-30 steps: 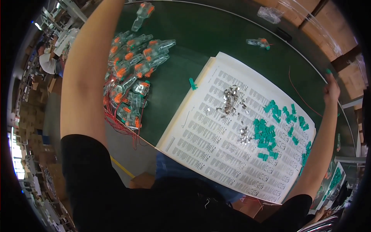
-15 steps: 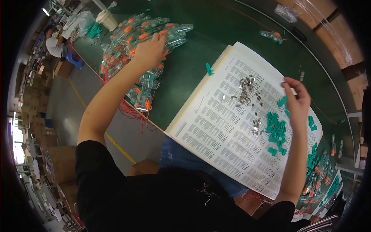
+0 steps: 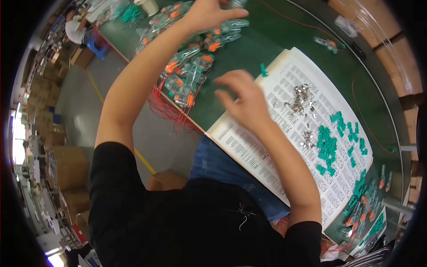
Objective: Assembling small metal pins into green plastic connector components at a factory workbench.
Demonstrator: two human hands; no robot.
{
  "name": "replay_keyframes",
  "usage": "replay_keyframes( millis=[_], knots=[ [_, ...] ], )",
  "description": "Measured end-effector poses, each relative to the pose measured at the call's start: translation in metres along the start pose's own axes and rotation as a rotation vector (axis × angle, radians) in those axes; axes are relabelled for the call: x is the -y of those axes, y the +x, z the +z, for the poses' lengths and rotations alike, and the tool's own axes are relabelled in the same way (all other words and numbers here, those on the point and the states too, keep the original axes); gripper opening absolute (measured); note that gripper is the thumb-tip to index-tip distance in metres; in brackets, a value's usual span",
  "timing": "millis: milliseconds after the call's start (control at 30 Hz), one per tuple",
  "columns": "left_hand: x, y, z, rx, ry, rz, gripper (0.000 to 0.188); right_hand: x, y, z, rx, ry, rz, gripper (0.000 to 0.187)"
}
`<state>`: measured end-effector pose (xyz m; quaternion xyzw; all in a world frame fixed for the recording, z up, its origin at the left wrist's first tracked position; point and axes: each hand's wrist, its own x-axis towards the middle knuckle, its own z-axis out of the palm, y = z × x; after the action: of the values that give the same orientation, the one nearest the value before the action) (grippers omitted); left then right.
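- Left hand [image 3: 209, 17] over clear-and-orange connectors [image 3: 194, 74], thumb extended; I cannot tell its grip.
- Right hand [image 3: 243, 99], fingers spread, released, over printed sheet [image 3: 242, 149].
- Sheet bears green pieces [image 3: 327, 144], metal clips [image 3: 299, 101].
- Pale bucket [image 3: 149, 7] near connectors, contents hidden.

**Left hand [image 3: 209, 17] cropped, right hand [image 3: 243, 100] blurred**

Viewed from the bench, the upper edge cuts off some left-hand fingers; any grip cannot be determined. A pale cup [image 3: 149, 6] is likewise truncated. The left forearm [image 3: 153, 66] conceals several clear-and-orange pieces [image 3: 193, 73]. The right forearm [image 3: 289, 167] covers part of the printed sheet [image 3: 242, 147]. Individual metal bits [image 3: 300, 100] are indistinct.
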<state>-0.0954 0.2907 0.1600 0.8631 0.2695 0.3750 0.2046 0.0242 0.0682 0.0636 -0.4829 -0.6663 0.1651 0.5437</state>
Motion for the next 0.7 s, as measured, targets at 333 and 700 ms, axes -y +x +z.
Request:
replay_keyframes(
  millis=[333,700],
  knots=[
    [0.032,-0.086,0.047,-0.246,0.875,0.191,0.064,0.040,-0.048,0.019,0.476,-0.046,-0.152,0.020],
    [-0.014,-0.232,0.002,-0.154,0.313,-0.498,0.051,0.019,-0.059,0.019,0.217,0.213,0.462,0.021]
  ],
)
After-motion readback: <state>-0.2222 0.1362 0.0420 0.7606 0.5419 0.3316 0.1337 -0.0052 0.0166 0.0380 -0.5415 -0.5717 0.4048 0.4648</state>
